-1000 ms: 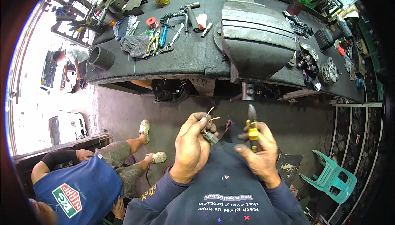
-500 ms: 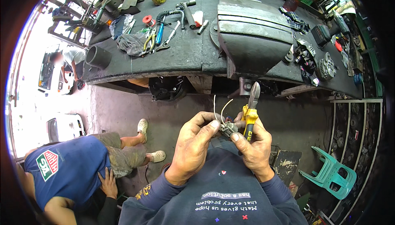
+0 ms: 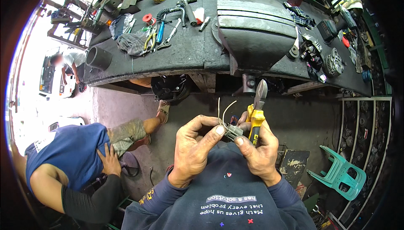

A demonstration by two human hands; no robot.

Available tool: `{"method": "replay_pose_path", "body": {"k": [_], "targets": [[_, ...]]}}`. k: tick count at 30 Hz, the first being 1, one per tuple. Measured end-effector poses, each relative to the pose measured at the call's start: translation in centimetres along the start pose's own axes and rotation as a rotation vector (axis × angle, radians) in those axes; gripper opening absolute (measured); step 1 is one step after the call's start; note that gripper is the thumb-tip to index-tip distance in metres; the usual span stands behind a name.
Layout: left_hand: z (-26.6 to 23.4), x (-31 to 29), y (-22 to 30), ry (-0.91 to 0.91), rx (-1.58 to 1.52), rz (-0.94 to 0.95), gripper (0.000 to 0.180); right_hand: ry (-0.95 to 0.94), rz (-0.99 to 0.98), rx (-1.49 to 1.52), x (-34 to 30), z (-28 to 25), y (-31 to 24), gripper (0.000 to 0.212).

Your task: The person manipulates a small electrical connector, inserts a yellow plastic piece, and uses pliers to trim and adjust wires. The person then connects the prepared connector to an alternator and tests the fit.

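Note:
My left hand (image 3: pixel 197 148) is closed, its thumb and forefinger pinching a small grey connector (image 3: pixel 233 132) in front of my chest. Two thin pale wires (image 3: pixel 223 114) rise from the connector, their ends free. My right hand (image 3: pixel 260 152) steadies the connector's other side with the thumb. Its curled fingers also grip cutting pliers (image 3: pixel 257 114) with yellow and black handles. The pliers' dark jaws point up and away from me, apart from the wires. Part of the connector is hidden behind my thumbs.
Ahead stands a dark workbench (image 3: pixel 168 63) bearing a large vise (image 3: pixel 256 36), a hammer (image 3: pixel 190 11), loose tools and a metal pipe piece (image 3: pixel 99 57). A co-worker in a blue shirt (image 3: pixel 80 150) is close on my left. A green plastic stool (image 3: pixel 343 175) and shelving (image 3: pixel 362 133) are to the right.
The co-worker on the left has shifted, with the legs moved nearer the bench. My view has moved slightly. My hands keep the connector and pliers in nearly the same place.

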State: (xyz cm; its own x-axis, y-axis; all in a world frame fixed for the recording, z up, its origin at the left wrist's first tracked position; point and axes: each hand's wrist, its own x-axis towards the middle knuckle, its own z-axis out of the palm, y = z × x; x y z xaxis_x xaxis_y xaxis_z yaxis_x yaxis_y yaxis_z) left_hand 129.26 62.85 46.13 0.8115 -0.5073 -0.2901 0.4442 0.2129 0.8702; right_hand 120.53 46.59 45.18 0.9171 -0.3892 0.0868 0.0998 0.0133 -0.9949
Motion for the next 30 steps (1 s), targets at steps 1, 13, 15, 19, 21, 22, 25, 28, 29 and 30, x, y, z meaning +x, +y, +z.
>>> {"method": "replay_pose_path", "body": {"k": [1,13,15,19,21,22,25,28,29,30], "targets": [[0.0,0.0,-0.3,0.003,-0.01,0.007,0.019,0.003,0.003,-0.009,0.0,0.0,0.1,0.033],[0.9,0.6,0.8,0.011,-0.069,-0.081,0.019,0.046,-0.056,-0.026,0.1,-0.2,0.0,0.032],[1.2,0.6,0.5,0.008,-0.088,-0.076,0.02,0.069,-0.068,-0.047,0.1,-0.1,0.0,0.031],[1.4,1.1,0.1,-0.056,-0.161,-0.059,0.022,0.087,-0.066,-0.063,0.1,-0.3,0.1,0.029],[2.3,1.4,0.8,-0.03,-0.125,-0.04,0.022,0.052,-0.109,-0.147,-0.1,-0.6,0.3,0.029],[2.6,1.6,1.1,-0.016,-0.107,-0.03,0.023,0.035,-0.131,-0.19,-0.3,-0.6,0.5,0.029],[2.4,2.1,0.6,-0.008,0.008,0.031,0.022,0.058,-0.115,-0.152,-0.9,-0.8,0.7,0.031],[3.1,2.4,0.9,-0.025,0.129,0.043,0.021,0.082,-0.085,-0.108,-1.2,-1.3,0.9,0.032],[3.4,2.4,1.3,-0.034,0.154,0.038,0.021,0.091,-0.073,-0.089,-1.3,-1.5,0.9,0.032],[3.6,2.5,1.5,-0.044,0.18,0.033,0.021,0.101,-0.057,-0.08,-1.3,-1.7,0.9,0.032]]}}
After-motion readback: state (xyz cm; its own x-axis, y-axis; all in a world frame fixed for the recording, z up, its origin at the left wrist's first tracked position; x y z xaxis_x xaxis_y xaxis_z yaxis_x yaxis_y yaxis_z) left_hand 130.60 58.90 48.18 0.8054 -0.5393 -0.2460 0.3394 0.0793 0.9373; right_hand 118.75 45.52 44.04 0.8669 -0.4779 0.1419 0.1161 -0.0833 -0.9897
